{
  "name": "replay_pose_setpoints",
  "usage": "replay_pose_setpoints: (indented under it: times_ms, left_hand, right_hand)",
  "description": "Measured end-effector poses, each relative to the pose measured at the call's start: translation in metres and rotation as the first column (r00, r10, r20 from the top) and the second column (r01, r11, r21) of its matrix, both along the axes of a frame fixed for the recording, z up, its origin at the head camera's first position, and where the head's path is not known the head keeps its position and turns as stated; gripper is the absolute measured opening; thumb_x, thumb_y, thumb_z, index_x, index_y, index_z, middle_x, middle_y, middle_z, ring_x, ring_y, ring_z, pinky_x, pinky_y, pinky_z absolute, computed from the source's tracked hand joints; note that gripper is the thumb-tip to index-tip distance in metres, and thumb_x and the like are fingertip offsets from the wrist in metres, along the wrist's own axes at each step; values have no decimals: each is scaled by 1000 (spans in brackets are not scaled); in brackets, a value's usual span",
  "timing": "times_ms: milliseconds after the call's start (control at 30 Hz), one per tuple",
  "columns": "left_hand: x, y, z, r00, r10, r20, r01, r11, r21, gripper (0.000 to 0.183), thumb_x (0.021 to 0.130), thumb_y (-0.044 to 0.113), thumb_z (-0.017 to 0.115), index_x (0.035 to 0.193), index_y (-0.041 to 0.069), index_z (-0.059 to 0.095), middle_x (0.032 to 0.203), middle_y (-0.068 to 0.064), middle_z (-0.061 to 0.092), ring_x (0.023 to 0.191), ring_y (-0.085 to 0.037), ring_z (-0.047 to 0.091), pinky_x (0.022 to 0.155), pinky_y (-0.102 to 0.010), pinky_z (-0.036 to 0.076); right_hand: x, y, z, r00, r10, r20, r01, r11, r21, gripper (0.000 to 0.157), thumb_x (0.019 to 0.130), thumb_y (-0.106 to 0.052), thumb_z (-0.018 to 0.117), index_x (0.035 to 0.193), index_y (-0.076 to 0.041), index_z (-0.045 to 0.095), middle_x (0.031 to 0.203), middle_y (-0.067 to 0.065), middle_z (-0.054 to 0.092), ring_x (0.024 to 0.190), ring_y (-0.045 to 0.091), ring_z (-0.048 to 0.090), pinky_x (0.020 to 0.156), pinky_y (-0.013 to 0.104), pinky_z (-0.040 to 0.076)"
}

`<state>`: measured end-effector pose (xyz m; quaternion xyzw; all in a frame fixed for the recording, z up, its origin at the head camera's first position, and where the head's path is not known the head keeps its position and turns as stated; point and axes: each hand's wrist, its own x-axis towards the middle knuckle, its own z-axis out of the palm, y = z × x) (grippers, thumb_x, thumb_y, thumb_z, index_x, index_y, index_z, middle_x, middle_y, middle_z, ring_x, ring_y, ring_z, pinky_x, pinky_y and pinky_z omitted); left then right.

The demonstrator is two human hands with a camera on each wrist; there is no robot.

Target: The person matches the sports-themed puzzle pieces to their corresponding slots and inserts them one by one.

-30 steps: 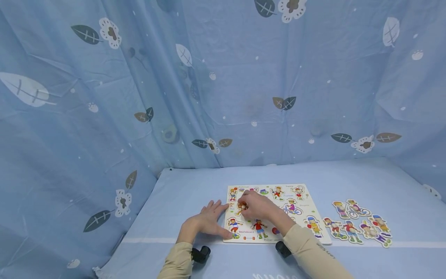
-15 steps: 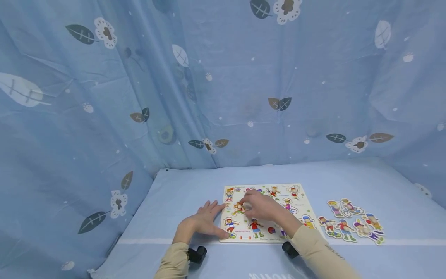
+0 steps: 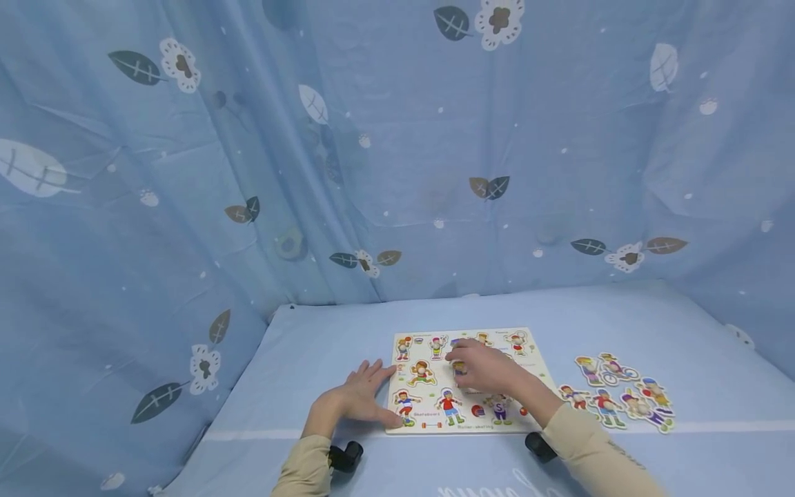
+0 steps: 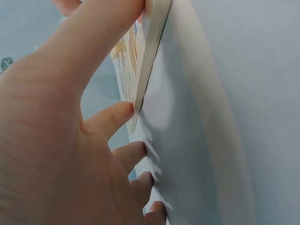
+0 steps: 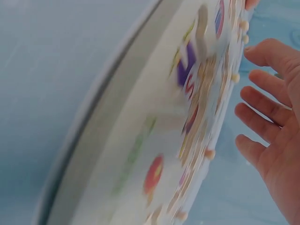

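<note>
A white wooden puzzle board (image 3: 428,407) printed with sporty cartoon figures lies flat on the table. Spread along its left edge is my left hand (image 3: 360,397), with thumb and index finger touching the edge, as the left wrist view also shows. My right hand (image 3: 487,366) hovers over the middle of the board and covers some figures. In the right wrist view its fingers (image 5: 265,119) are apart and loosely bent, with nothing between them. To its left, a running-figure puzzle piece (image 3: 422,373) with a round knob sits on the board. Several wooden knobs (image 5: 209,153) stick up from the board.
Several loose cartoon puzzle pieces (image 3: 607,407) lie grouped to the right of the board, including one with a bicycle (image 3: 617,371). A pale blue cloth (image 3: 335,331) covers the table. Behind it hangs a blue patterned curtain (image 3: 397,138).
My right hand has left the running-figure piece and moved right over the board, uncovering that piece. My left hand stays at the board's left edge. The head view has shifted slightly.
</note>
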<state>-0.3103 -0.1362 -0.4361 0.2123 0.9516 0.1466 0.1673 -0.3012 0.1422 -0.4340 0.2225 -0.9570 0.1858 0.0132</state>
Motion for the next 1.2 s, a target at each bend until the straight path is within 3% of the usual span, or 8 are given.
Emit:
replay_pose_setpoints:
  times_ms: [300,500,767,933,1200]
  left_hand:
    - [-1,0,1,1000,20,9,-20,1000,-5,104,70,62,79,154,19,35,163,-14,22,151,-39,12,121,-59,15]
    - [0,-3,2,1000,16,10,-16,1000,-2,105,70,62,78,154,18,35,163,-15,22,151,-40,12,121,-59,16]
    - [0,-4,-1,1000,8,3,-8,1000,7,105,70,63,78,154,17,35,163,-16,23,150,-41,13,120,-61,16]
    - [0,-3,0,1000,6,1,-6,1000,3,105,70,63,78,154,17,35,163,-16,23,150,-41,13,120,-60,17]
    - [2,-1,0,1000,-12,-5,12,1000,19,107,69,64,78,154,16,35,163,-16,22,151,-41,12,120,-61,16]
  right_hand:
    - [6,31,-1,996,-86,28,87,995,-43,37,85,-14,71,122,-12,68,132,8,58,124,28,54,95,43,51]
    - [11,52,0,994,-104,25,105,993,-48,39,88,-16,71,125,-10,67,134,13,58,126,34,54,101,51,49]
    - [18,78,3,984,-163,74,171,978,-123,40,89,-16,71,128,-9,65,144,23,49,135,45,43,106,61,41]
    - [21,93,-1,983,-167,76,178,969,-174,42,88,-13,70,129,-8,64,143,22,51,137,48,39,109,65,36]
    - [29,118,0,982,-176,69,188,947,-262,42,89,-11,70,130,-7,62,131,16,59,128,45,49,105,62,42]
